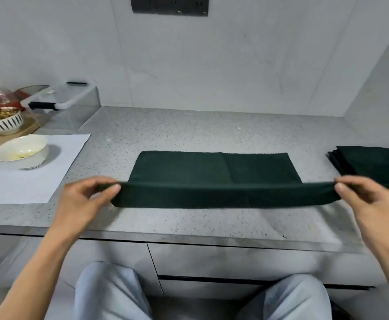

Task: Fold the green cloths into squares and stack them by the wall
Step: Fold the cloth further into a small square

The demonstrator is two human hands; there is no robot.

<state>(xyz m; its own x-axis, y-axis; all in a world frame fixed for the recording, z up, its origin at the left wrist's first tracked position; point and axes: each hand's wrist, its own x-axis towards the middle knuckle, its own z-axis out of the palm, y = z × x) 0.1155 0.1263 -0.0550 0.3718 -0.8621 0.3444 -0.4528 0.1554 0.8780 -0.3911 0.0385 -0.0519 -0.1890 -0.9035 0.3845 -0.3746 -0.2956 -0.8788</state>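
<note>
The speckled grey countertop [189,135] runs from left to right and meets the pale wall [212,65] at its far side. In the middle of the countertop lies the green cloth [212,172]; its far part is flat on the surface, and its near edge is lifted and stretched between the two hands. The left hand [85,199] pinches the left end of this edge between thumb and fingers. The right hand [369,199] pinches the right end in the same way. On the right, near the side wall, sits a stack of folded green cloths [373,165]. On the left there is a white paper sheet [27,181] with a white bowl [22,151] on it. Farther left stands a striped bowl [2,121] with food, and behind it a clear plastic box [69,105].
</note>
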